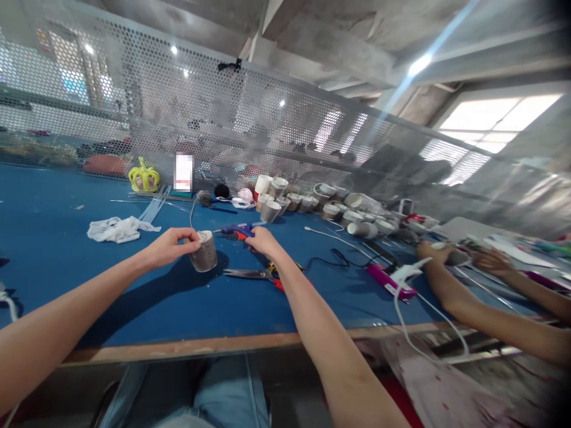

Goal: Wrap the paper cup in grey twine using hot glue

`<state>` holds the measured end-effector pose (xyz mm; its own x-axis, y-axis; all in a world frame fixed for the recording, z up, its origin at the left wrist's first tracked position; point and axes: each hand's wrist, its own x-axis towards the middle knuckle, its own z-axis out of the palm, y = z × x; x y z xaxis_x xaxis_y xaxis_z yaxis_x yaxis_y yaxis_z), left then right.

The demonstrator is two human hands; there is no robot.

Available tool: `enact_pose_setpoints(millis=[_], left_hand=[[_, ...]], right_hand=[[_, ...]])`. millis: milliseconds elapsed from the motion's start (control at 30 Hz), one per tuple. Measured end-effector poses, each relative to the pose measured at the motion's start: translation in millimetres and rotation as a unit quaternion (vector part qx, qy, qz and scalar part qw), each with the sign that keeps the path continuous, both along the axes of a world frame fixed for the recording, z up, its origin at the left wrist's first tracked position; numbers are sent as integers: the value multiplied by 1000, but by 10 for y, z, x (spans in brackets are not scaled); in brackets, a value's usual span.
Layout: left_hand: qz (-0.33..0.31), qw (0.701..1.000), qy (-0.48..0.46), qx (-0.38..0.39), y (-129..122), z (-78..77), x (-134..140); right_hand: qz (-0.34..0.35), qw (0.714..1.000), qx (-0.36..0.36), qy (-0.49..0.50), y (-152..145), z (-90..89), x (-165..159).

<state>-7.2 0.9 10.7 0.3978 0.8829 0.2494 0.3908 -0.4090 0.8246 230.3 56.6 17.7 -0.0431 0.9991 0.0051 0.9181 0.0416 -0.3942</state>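
Observation:
My left hand (181, 244) is closed on a small grey cup (205, 254) with a white rim, its fingers at the upper left edge. A grey cord (193, 213) runs up from the cup toward a ball of grey yarn (204, 197). My right hand (263, 239) grips a blue glue gun (237, 230) with an orange trigger; its nozzle points left, close to the cup's top. Below the right hand lies a pair of scissors (250, 274), blades toward the left, partly hidden by my forearm.
Many grey cups (332, 211) stand and lie along the back by a perforated metal screen (285, 137). At left are a crumpled white cloth (118, 229) and a yellow crown-shaped item (144, 177). A purple power strip (388, 282) and a co-worker's hands (435, 252) are at right.

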Motion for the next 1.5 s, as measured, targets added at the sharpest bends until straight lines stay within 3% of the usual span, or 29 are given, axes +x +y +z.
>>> enact_pose_setpoints(millis=[67, 167, 200, 267, 367, 500, 767, 1500], left_hand=[[3, 1000, -13, -5, 24, -21, -11], [5, 999, -44, -18, 51, -49, -15], [4, 998, -54, -26, 57, -55, -14], [2, 996, -78, -45, 67, -66, -12], [0, 992, -110, -68, 84, -82, -16], [20, 987, -139, -82, 106, -105, -26], [37, 983, -157, -87, 101, -96, -10], [-15, 977, -191, -95, 93, -91, -21]], right_hand=[[0, 993, 49, 108, -55, 67, 27], [38, 936, 55, 346, -178, 168, 46], [54, 917, 42, 394, -229, 183, 39], [76, 905, 27, 417, -344, 181, 2], [102, 910, 36, 399, -532, 134, -89], [124, 938, 43, 322, -725, 112, -193], [130, 962, 85, 223, -766, 119, -251], [126, 969, 121, 176, -786, 78, -312]])
